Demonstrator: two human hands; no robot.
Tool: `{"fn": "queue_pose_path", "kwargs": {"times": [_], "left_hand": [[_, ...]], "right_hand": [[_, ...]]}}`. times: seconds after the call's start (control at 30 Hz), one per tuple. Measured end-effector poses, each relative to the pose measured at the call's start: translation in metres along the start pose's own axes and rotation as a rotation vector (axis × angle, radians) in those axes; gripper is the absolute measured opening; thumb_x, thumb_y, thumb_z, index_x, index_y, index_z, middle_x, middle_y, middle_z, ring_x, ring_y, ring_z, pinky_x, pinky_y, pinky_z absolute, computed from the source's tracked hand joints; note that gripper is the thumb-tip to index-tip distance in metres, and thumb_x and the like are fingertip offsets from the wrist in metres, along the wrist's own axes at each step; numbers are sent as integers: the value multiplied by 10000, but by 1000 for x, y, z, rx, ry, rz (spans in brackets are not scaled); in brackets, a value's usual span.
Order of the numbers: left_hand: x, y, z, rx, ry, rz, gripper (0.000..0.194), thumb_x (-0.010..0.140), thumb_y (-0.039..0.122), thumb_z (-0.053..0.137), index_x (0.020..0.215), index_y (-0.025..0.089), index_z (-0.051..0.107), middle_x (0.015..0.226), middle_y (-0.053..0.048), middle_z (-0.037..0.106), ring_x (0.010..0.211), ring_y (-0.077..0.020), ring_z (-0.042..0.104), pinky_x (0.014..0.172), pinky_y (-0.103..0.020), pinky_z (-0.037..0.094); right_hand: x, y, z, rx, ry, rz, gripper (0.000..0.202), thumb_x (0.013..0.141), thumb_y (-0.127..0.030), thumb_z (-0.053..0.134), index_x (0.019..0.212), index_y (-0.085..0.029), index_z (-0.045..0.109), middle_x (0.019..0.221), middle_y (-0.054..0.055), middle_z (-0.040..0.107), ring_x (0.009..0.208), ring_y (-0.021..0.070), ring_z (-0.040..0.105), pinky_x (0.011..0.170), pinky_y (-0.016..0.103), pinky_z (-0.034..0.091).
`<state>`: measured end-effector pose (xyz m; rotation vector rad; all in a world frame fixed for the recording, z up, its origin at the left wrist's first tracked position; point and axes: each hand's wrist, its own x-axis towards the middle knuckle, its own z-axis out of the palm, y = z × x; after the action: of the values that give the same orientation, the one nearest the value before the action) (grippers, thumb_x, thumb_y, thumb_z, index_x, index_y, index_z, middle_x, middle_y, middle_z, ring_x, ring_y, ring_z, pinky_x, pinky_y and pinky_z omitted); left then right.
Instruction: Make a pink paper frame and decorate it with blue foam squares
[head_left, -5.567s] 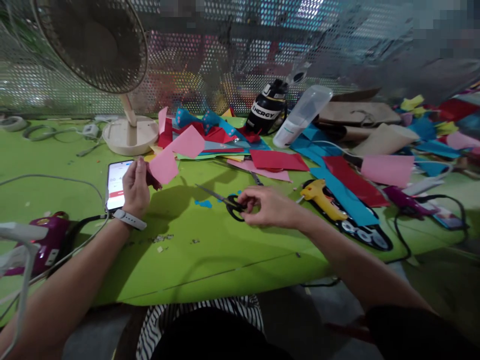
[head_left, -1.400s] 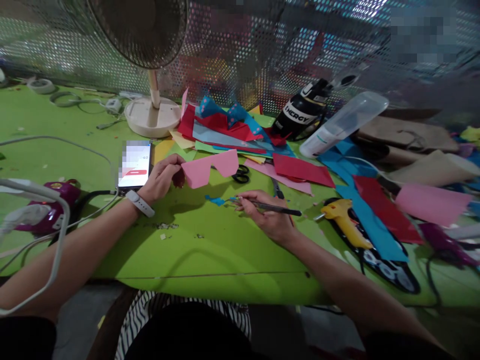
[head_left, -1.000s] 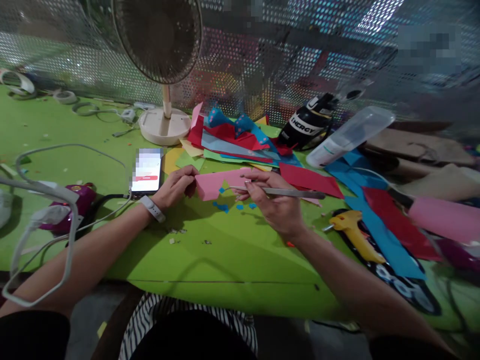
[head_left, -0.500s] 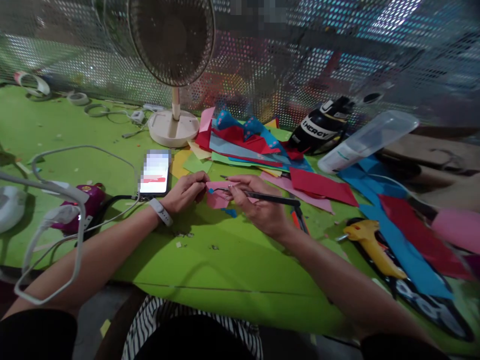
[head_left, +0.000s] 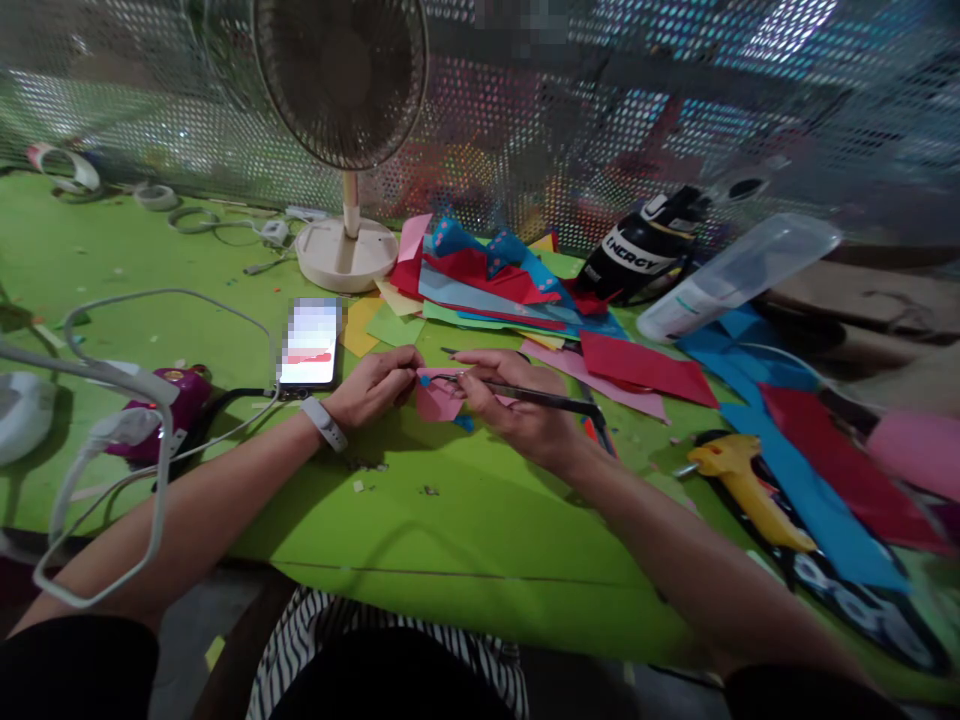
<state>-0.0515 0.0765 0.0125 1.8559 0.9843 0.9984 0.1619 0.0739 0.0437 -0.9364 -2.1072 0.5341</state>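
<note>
Grip narrow, the right hand (head_left: 529, 420) holds dark tweezers (head_left: 536, 397), tips at a blue piece (head_left: 425, 380) on the pink paper (head_left: 437, 403) over the tabletop (head_left: 375, 540) — left hand (head_left: 375, 387) pinching its edge. Light pressure and a braced edge should prevent slipping.

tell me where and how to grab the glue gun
Probably grip the glue gun by its long yellow handle, from above: the handle lies uncovered, the metal tip points away left, and blue paper flanks it on the right.
</note>
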Motion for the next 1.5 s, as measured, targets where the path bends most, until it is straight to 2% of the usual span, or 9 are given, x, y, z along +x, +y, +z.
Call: {"fn": "queue_pose_path", "kwargs": {"times": [0.17,0.67,0.93,1.17,1.37,1.5], "left_hand": [[-1,-2,0,10,-1,4,184,883,251,397,837,166,553,566,28,508,521,-125,476,524,-248,379],[-1,-2,0,-22,-44,-1,195,885,254,392,841,159,556,587,17,517,539,-130,485,531,-251,389],[0,1,-3,-13,-83,-20,167,847,295,458,841,156,551,625,22,531,561,-119,488,523,-233,382],[1,2,-3,17,-84,-17,182,863,307,466,847,150,557,647,19,541,580,-114,493,542,-230,393],[1,0,-2,3,-91,-29,168,852,290,475,831,146,559,642,18,537,566,-111,487,534,-231,388],[0,1,-2,4,-91,-32,181,856,306,473,826,148,558,633,20,536,564,-111,486,535,-231,387]], "right_hand": [[0,-2,-2,-67,-3,-40,264,898,-365,541,1085,-224,661,891,43,765,848,217,720,707,346,565],[1,-3,-3,-55,-29,-53,262,908,-341,530,1095,-204,653,874,49,759,821,207,712,750,355,563],[0,-2,-2,-59,-36,-64,264,913,-336,529,1100,-202,657,884,45,757,818,188,709,734,323,564],[0,-1,-2,-86,-3,-163,237,915,-299,534,1080,-175,650,881,55,762,771,170,717,681,281,561],[1,0,-3,-146,-11,-249,224,925,-284,518,1080,-183,644,897,45,763,801,162,718,706,266,566],[0,1,-2,-177,-7,-256,225,927,-281,518,1089,-187,642,923,43,762,818,161,717,719,266,563]]}}
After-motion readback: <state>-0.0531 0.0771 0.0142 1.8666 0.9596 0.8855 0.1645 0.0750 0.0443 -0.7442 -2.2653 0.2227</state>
